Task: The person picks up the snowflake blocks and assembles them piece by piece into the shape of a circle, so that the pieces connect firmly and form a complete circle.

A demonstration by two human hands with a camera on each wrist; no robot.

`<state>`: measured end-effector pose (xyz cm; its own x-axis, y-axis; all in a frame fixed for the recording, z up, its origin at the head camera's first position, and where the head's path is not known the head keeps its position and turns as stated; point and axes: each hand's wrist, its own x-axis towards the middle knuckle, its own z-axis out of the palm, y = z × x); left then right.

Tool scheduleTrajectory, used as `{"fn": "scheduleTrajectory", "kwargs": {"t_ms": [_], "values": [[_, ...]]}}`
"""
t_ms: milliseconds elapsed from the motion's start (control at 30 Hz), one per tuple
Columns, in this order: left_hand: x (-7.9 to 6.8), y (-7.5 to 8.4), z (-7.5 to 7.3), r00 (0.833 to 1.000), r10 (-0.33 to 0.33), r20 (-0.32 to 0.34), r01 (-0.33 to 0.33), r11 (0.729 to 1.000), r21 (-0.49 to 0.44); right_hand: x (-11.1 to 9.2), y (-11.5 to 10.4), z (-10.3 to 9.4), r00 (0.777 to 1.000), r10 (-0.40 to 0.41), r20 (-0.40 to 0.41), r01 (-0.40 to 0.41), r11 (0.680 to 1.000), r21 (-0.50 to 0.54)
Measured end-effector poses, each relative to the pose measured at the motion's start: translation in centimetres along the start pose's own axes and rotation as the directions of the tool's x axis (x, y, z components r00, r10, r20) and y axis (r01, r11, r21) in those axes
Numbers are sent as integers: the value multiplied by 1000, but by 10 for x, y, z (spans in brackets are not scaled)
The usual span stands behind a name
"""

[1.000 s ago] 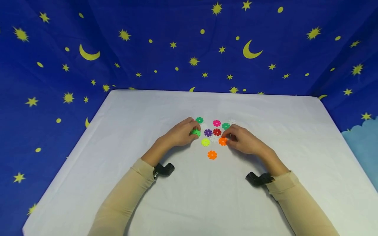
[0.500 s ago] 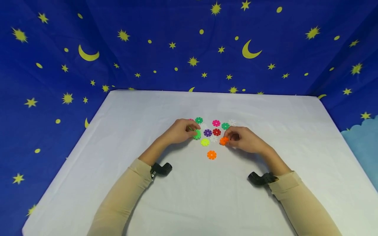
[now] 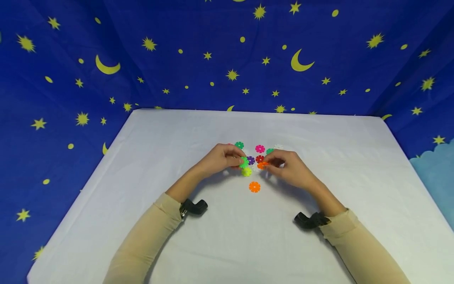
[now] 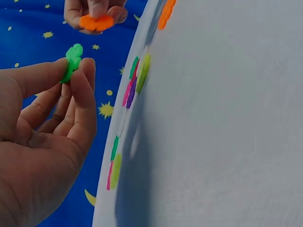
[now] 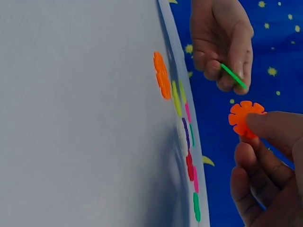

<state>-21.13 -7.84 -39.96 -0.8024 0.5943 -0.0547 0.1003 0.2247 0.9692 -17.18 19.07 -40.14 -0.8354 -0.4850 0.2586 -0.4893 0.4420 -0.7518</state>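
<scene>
Head view: the left grip pinches a bright green notched disc; the right grip pinches an orange notched disc. Both are near each other, above a cluster on the white worktop. The yellow disc, purple disc and red disc lie just below. Hazard: a low sweep of either grip could scatter these; a dropped disc could be lost among them. A white disc shows poorly against the cloth and could be overlooked.

Left wrist view: the green disc stands steeply tilted between thumb and forefinger, much of its rim exposed. A knock on that free edge could pivot it, owing to the small contact area. The orange disc is seen nearly edge-on, apart from it.

Right wrist view: the orange disc faces the camera, thumb on its face; the green disc appears edge-on. The discs do not touch. Their planes differ, so contact at this angle could miss the notches, and excess pressure could make either slip out.
</scene>
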Motion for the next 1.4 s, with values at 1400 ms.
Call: {"fn": "scheduleTrajectory", "kwargs": {"t_ms": [1400], "values": [[-5,7,33,984,-119,-132,78,955,-286,-1,-21,22,934,-316,-167,283,939,-195]]}}
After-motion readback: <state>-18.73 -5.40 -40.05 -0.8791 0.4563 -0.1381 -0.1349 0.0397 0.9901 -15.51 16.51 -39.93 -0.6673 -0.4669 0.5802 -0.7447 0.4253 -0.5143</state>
